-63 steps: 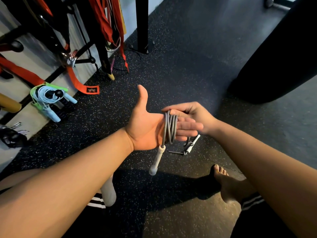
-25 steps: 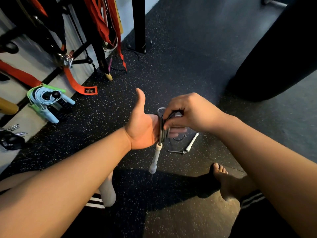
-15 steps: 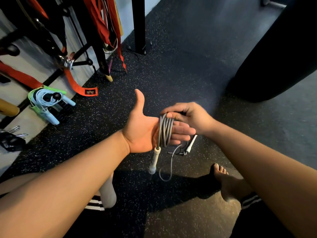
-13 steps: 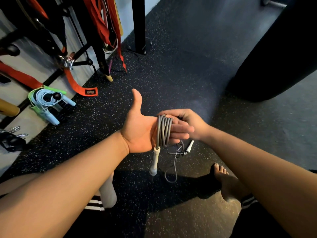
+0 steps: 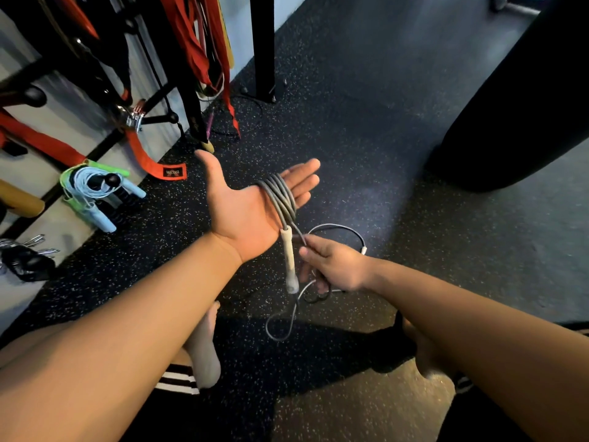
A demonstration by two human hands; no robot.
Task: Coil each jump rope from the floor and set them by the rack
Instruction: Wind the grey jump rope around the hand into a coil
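Hiding all but a white tip of the rope's far end, the right hand [image 5: 334, 266] pinches a loose strand of the grey rubber jump rope [image 5: 280, 196]. Its coils wrap the left hand's [image 5: 242, 215] flat, spread fingers. The pale cylindrical handle [image 5: 289, 260] hangs lengthwise below the palm, pointing down toward the person's feet.

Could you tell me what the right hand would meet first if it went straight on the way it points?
Probably the grey jump rope's pale hanging handle, right beside the right hand; depth is unclear.
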